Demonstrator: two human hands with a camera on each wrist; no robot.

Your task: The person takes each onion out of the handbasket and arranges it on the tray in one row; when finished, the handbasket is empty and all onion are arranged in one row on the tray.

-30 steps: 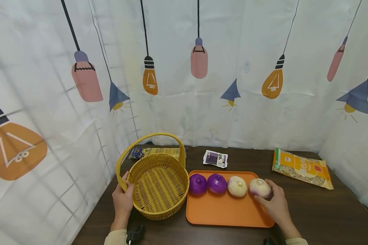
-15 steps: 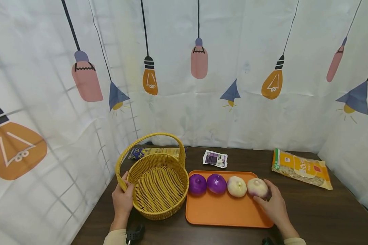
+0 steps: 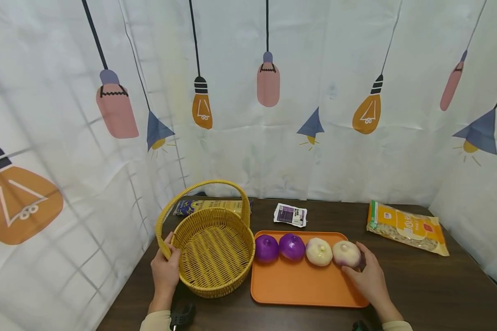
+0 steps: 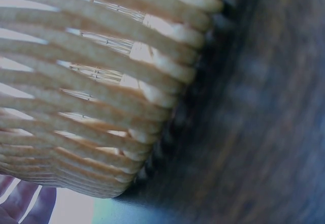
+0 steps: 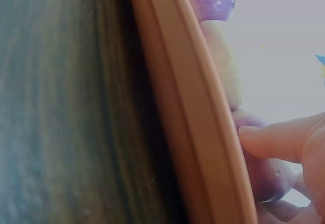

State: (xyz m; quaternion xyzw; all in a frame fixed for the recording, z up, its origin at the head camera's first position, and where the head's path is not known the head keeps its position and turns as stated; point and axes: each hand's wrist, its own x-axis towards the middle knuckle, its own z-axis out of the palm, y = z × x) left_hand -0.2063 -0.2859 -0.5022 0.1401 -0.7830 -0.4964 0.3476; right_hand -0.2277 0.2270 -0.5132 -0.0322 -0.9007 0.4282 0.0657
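Observation:
My left hand (image 3: 165,269) grips the left side of a round yellow wicker basket (image 3: 217,288), where its tall handle meets the rim. The basket's woven wall (image 4: 96,117) fills much of the left wrist view, and some fingers (image 4: 30,203) show below it. My right hand (image 3: 367,275) holds a white turnip (image 3: 346,253) with a purple lower part, thumb in front and fingers around its right side. That turnip is the rightmost in a row on an orange tray (image 3: 306,289). Beside it sits another white turnip (image 3: 319,252), then two glossy purple onion-like vegetables (image 3: 291,246).
A yellow bag of flakes (image 3: 407,228) lies at the right rear of the dark table (image 3: 422,289). Behind the tray is a small white-and-purple packet (image 3: 290,214). A blue-and-gold package (image 3: 190,206) lies partly hidden behind the basket. A printed curtain (image 3: 248,151) encloses the table.
My right hand and the rightmost turnip have shifted slightly left, bringing the turnip up against its white neighbour. My left hand and the basket have stayed in place.

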